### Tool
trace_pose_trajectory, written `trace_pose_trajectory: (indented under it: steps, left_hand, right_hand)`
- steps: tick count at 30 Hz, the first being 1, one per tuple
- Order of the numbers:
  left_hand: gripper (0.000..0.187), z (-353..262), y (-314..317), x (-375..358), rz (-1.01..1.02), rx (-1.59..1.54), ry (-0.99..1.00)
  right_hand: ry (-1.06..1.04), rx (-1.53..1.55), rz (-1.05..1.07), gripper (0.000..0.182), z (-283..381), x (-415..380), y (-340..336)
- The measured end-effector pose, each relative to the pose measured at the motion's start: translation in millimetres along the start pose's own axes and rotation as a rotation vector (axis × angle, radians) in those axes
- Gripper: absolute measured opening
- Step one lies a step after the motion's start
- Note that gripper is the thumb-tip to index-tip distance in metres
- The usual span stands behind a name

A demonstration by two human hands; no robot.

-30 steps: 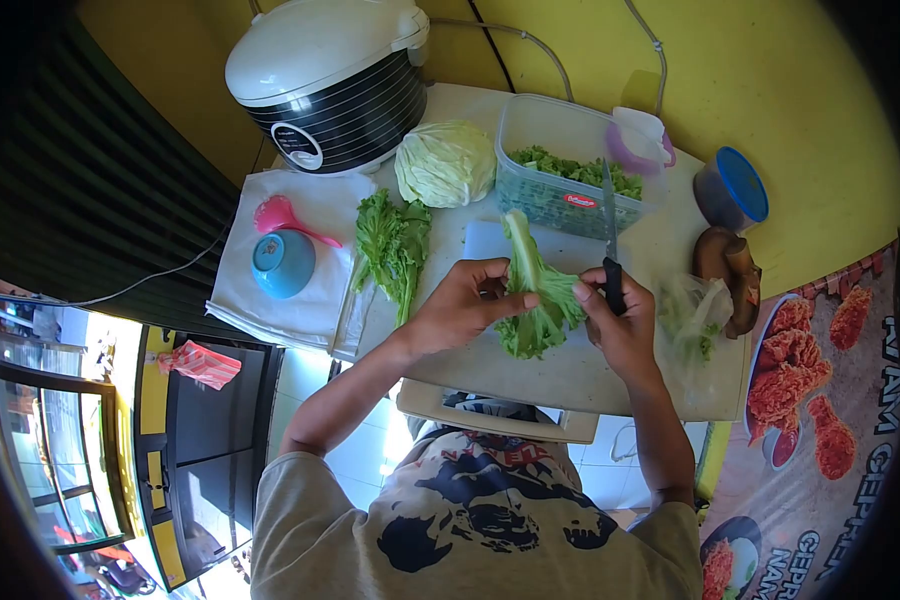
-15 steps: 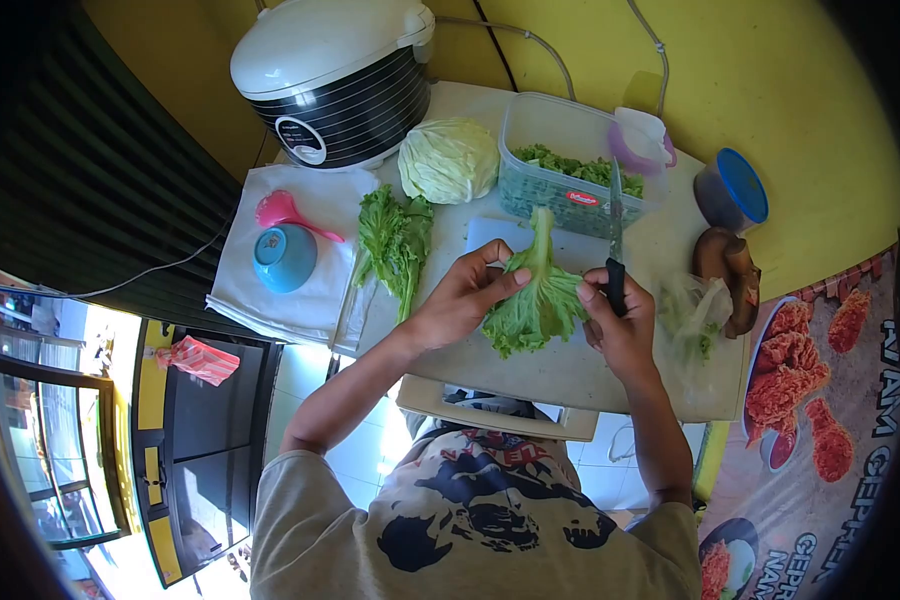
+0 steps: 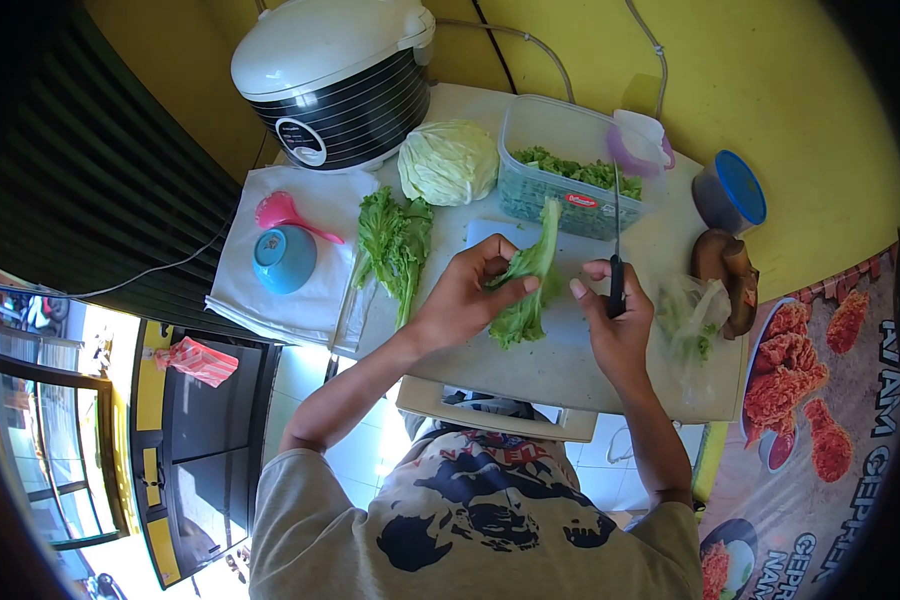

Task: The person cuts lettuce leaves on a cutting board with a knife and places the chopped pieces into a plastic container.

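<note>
A green lettuce leaf (image 3: 538, 270) is pinched in my left hand (image 3: 478, 295), its pale stem pointing up and its frilly end hanging down. My right hand (image 3: 617, 318) grips a knife (image 3: 617, 225) by its black handle, blade upright; the thumb and forefinger are apart from the leaf. Under the hands lies a white cutting board (image 3: 576, 250), partly covered by them. Behind it stands a clear plastic container (image 3: 530, 187) holding chopped lettuce (image 3: 585, 170). More lettuce leaves (image 3: 394, 240) lie left of my left hand.
A cabbage (image 3: 448, 162) sits beside a rice cooker (image 3: 335, 90). On a white cloth (image 3: 260, 200) are an upturned blue bowl (image 3: 284, 260) and a pink ladle (image 3: 282, 210). To the right are a blue-lidded tub (image 3: 730, 190), a plastic bag (image 3: 695, 310) and a brown object (image 3: 725, 268).
The lettuce leaf has turned edge-on and its frilly end looks narrower. My right hand's fingers have come off the leaf, while the knife stays upright in that hand.
</note>
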State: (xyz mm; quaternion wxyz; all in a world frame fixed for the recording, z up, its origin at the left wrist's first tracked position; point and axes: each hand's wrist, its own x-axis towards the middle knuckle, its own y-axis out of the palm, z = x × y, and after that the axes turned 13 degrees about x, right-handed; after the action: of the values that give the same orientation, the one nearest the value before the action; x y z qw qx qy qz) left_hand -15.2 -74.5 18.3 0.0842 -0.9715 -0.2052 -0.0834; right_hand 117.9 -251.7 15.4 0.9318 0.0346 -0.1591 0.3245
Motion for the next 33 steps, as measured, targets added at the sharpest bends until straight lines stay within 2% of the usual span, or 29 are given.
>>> trace_pose_trajectory:
  steps: [3, 6, 9, 12, 15, 18, 21, 22, 25, 26, 27, 29, 30, 33]
  left_hand:
    - [0.021, -26, 2, -4, -0.082, 0.577, -0.053]
    - [0.030, -25, 10, -10, 0.012, 0.612, 0.234]
    - [0.035, -30, 9, -14, 0.140, 0.645, 0.232]
    - [0.034, -23, -1, -15, 0.221, 0.631, 0.293]
    - [0.035, -27, -4, -19, 0.236, 0.626, 0.265]
    - [0.038, -21, -12, -15, 0.149, 0.515, 0.139]
    - [0.031, -27, -7, -8, -0.144, 0.582, 0.056]
    - [0.030, -20, -5, -7, -0.125, 0.480, 0.063]
    - [0.032, -13, -9, -5, 0.213, 0.342, -0.174]
    - [0.030, -11, -7, -5, 0.157, 0.339, -0.120]
    - [0.028, -8, -9, -4, 0.129, 0.273, -0.174]
    - [0.024, -1, -18, 0, 0.074, 0.140, -0.282]
    - [0.019, -2, -23, 1, 0.089, 0.186, -0.250]
    - [0.014, 6, -17, 1, 0.050, 0.053, -0.153]
  right_hand:
    - [0.093, 0.042, 0.108, 0.024, 5, -2, 1]
    - [0.254, 0.292, 0.130, 0.032, 19, -1, 13]
    - [0.321, 0.313, 0.110, 0.036, 9, 0, 14]
    - [0.408, 0.360, 0.082, 0.036, -1, -2, 10]
    - [0.414, 0.332, 0.112, 0.029, -9, -4, 7]
    - [0.528, 0.358, 0.130, 0.018, -9, -6, 4]
    - [0.538, 0.381, 0.197, 0.014, -4, -8, 6]
    - [0.518, 0.362, 0.208, 0.014, -5, -8, 8]
    - [0.423, 0.286, 0.230, 0.014, -6, -10, 12]
    - [0.369, 0.249, 0.229, 0.013, -6, -10, 14]
    - [0.314, 0.213, 0.225, 0.013, -5, -10, 14]
    - [0.373, 0.215, 0.206, 0.012, 2, -9, 12]
    - [0.403, 0.217, 0.199, 0.011, 5, -8, 11]
    - [0.407, 0.217, 0.200, 0.013, 4, -10, 9]
